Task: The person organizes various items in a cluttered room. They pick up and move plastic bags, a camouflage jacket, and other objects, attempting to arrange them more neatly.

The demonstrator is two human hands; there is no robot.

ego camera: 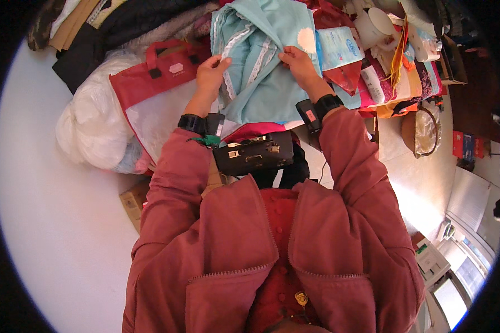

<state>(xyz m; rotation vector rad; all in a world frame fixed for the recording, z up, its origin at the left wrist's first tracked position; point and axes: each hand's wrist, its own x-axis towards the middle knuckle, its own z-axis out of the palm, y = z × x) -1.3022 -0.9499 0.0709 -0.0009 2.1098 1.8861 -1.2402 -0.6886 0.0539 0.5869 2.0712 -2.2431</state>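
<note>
A light blue cloth [262,95] with white lace trim and a pale round patch is spread in loose folds before me. My left hand [211,75] pinches its lace-edged left side between thumb and fingers. On the right, my right hand [298,65] grips a fold of the same cloth near the middle. Both wrists wear black straps with small boxes. Just beyond the cloth's right edge lies a blue and white plastic packet [339,48]. A red bag with a clear panel [173,66] lies beside my left hand.
Below the cloth stands a dark case [254,153] with metal latches. White plastic-wrapped bundles [91,120] sit at the left by the wall. Rightward are a white bottle [372,81], a white tub [375,25] and a patterned cloth [427,83]. A basket [421,131] stands on the floor.
</note>
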